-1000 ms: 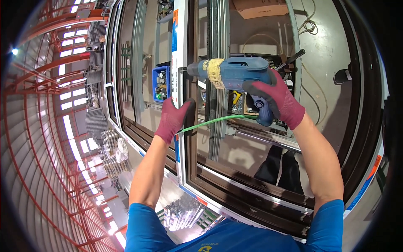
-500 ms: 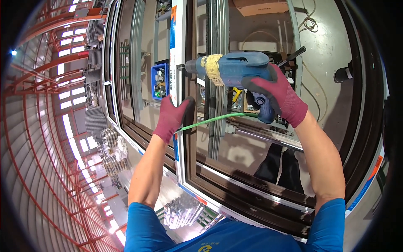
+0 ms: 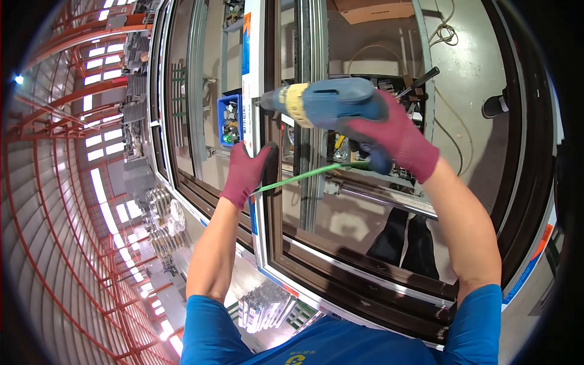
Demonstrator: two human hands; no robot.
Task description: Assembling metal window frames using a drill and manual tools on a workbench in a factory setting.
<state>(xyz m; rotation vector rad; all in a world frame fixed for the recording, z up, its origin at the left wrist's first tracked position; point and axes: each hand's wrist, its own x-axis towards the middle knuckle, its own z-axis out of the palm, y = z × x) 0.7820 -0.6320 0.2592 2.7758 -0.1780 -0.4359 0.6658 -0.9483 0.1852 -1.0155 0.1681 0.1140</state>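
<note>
My right hand [image 3: 398, 137], in a maroon and dark grey glove, grips a blue power drill [image 3: 340, 100] with yellow tape round its front part. The drill lies level, pointing left, its nose at the white-filmed upright bar of a brown window frame [image 3: 255, 115]; the tip is too small and blurred to make out. My left hand [image 3: 246, 173], gloved alike, straddles that same bar just below the drill's nose, thumb on the right side, fingers partly hidden on the left. A green strip [image 3: 310, 174] runs from beside my left hand to the drill's handle.
Through the frame's openings show a blue bin [image 3: 231, 118] of small parts, a dark tray of hardware with a black handle [image 3: 420, 82] sticking out, and a cardboard box [image 3: 377, 11]. A cable coil [image 3: 444, 35] lies on the floor. Metal profiles [image 3: 267, 307] stand below.
My right hand and the drill have shifted slightly left, and the drill's nose has tilted up a little. My left hand stays on the bar.
</note>
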